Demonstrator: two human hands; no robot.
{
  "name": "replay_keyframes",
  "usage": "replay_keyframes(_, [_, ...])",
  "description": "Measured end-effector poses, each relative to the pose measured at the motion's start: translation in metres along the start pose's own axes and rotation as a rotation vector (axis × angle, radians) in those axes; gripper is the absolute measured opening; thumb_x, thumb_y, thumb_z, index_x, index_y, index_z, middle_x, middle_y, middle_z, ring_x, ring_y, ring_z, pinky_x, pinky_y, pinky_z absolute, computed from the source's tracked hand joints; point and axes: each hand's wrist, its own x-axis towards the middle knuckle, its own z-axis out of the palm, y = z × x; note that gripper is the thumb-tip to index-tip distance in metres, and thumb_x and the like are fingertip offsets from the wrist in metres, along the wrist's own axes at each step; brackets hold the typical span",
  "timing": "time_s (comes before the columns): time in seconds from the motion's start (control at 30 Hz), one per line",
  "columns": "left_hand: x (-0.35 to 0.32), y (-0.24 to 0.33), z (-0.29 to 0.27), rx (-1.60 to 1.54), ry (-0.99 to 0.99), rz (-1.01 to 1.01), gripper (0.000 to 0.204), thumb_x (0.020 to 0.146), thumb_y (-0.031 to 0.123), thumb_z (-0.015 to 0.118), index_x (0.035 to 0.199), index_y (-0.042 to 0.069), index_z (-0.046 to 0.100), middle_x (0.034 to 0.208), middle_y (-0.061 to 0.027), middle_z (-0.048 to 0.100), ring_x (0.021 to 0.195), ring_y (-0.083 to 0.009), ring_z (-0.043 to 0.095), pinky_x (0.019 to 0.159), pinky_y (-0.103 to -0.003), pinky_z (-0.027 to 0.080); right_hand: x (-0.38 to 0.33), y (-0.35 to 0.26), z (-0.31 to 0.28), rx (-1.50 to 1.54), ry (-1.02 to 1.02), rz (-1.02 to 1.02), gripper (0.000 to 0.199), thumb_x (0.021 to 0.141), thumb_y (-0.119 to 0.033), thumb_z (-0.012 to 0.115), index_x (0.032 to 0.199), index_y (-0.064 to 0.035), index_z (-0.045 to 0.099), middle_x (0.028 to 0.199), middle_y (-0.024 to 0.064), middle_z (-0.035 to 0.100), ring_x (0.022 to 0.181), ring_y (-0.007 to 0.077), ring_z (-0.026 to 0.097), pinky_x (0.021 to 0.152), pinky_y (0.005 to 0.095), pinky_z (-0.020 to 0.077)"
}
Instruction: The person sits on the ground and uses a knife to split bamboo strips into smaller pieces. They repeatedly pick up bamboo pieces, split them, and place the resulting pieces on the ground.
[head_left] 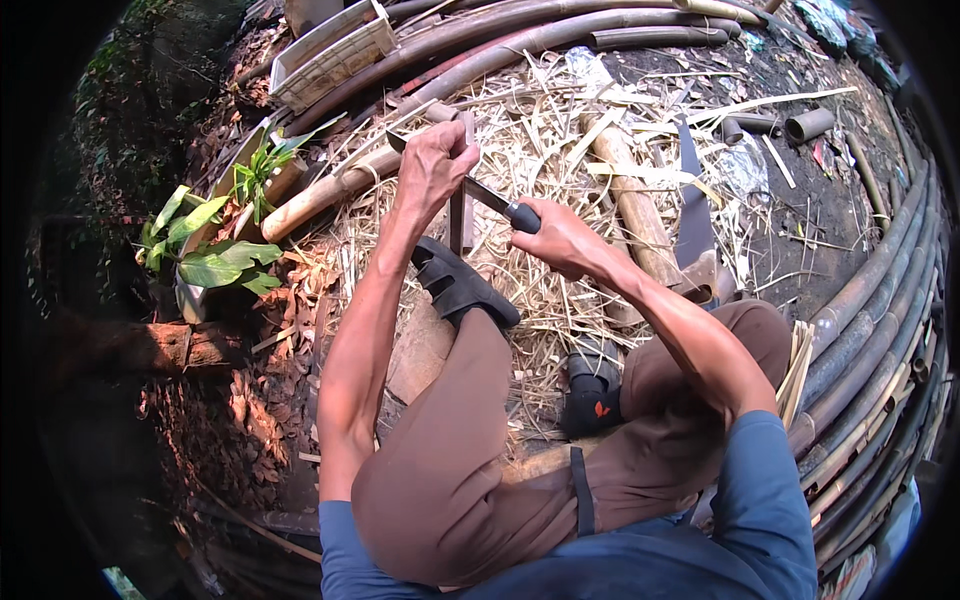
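My right hand point(560, 237) is closed round the black handle point(524, 217) of a long knife. The knife's blade point(487, 196) slants away to the upper left, and its dark end shows again beyond my left hand point(432, 168). That left hand is a closed fist over the far part of the blade; its fingers hide the exact grip. Below the blade, a narrow dark upright piece point(457, 218) stands beside my sandalled left foot point(462, 285). The blade crosses this piece close to my left thumb. Whether they touch, I cannot tell.
Pale shavings point(545, 130) cover the ground. A handsaw blade point(692, 190) lies right of a bamboo log point(635, 205). Bamboo poles point(870, 290) line the right side, and more curve along the back. A plastic crate point(335, 55) and a leafy plant point(215, 262) are at left.
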Motion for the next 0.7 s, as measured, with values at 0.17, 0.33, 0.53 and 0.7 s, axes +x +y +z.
replay_keyframes(0.17, [0.008,-0.001,0.014,-0.053,0.005,0.011,0.032,0.084,0.019,0.068,0.071,0.000,0.045,0.062,-0.0081,0.043,0.058,-0.0171,0.042,0.056,-0.035,0.038,0.013,0.026,0.003,-0.076,0.095,-0.080,0.034,0.082,-0.021,0.063,0.109,-0.0015,0.059,0.079,0.0197,0.066,0.072,0.0331,0.066,0.069,0.0434,0.0517])
replay_keyframes(0.33, [0.014,-0.001,0.008,-0.001,0.030,0.020,0.031,0.084,0.017,0.065,0.071,0.000,0.044,0.062,-0.0072,0.042,0.058,-0.0150,0.041,0.055,-0.034,0.038,0.014,0.018,0.006,-0.004,0.090,-0.076,0.028,0.082,-0.020,0.061,0.103,-0.0011,0.058,0.074,0.0155,0.063,0.066,0.0282,0.063,0.064,0.0411,0.0498])
replay_keyframes(0.53, [0.011,-0.008,0.005,0.003,0.036,0.028,0.026,0.083,0.013,0.063,0.070,0.000,0.045,0.063,-0.0083,0.043,0.057,-0.0168,0.043,0.056,-0.035,0.039,0.024,0.040,0.008,-0.032,-0.008,-0.091,0.028,0.082,-0.023,0.062,0.101,-0.0037,0.056,0.070,0.0059,0.054,0.062,0.0168,0.052,0.057,0.0344,0.0445])
replay_keyframes(0.7, [0.003,-0.002,-0.002,-0.023,0.046,-0.031,0.027,0.084,0.015,0.063,0.071,0.000,0.045,0.063,-0.0071,0.041,0.058,-0.0156,0.042,0.056,-0.034,0.038,0.020,0.040,0.020,0.102,-0.072,-0.019,0.027,0.082,-0.022,0.061,0.100,-0.0031,0.057,0.069,0.0056,0.052,0.062,0.0172,0.051,0.060,0.0342,0.0447])
